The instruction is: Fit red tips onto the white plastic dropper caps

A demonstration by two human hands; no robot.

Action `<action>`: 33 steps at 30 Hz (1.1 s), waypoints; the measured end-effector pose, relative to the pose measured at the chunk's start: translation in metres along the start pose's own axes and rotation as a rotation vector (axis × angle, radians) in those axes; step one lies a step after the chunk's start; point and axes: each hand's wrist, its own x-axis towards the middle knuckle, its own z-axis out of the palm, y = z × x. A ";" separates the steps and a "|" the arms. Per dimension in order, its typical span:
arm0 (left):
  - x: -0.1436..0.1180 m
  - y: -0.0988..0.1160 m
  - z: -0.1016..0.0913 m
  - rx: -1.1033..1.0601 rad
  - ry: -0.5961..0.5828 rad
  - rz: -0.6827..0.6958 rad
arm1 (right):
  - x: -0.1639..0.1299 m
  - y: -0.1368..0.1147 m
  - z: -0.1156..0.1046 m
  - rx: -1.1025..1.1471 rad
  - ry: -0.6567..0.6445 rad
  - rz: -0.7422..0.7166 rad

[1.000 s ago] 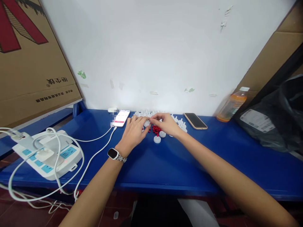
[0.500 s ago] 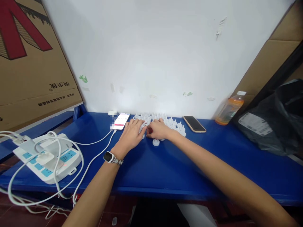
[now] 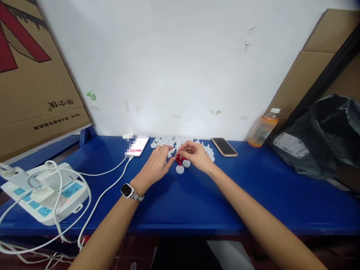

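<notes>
My left hand [image 3: 155, 163], with a watch on its wrist, holds a white plastic nozzle cap [image 3: 170, 152] between thumb and fingers, its spout tilted to the right. At the spout's tip, my right hand [image 3: 198, 156] is closed in a pinch; what lies between its fingertips is too small to make out. Below the fingers is a small heap of red pieces [image 3: 179, 160]. Close in front of the heap stands a single white nozzle cap [image 3: 180, 170], spout up. Many more white caps [image 3: 165, 139] spread behind both hands, partly covered by them.
A lit phone [image 3: 138, 146] on a cable lies left of the caps, a dark phone [image 3: 224, 146] right. A power strip [image 3: 47, 215] with looping white cables covers the left end of the blue table [image 3: 191, 206]. An orange drink bottle [image 3: 263, 128] and black plastic bag [image 3: 306, 138] stand right.
My right hand has lifted and turned, uncovering the red pieces beneath it, and its fingertips now meet the spout of the cap in my left hand. The view has shifted slightly to the right.
</notes>
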 end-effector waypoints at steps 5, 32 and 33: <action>0.001 0.007 0.004 0.008 -0.017 0.013 | -0.005 0.008 0.004 0.133 0.008 0.022; -0.002 0.021 0.005 -0.128 -0.024 0.022 | -0.009 0.001 0.015 0.203 0.226 -0.019; -0.002 0.021 0.005 -0.131 -0.020 0.010 | -0.010 0.001 0.016 0.197 0.225 -0.024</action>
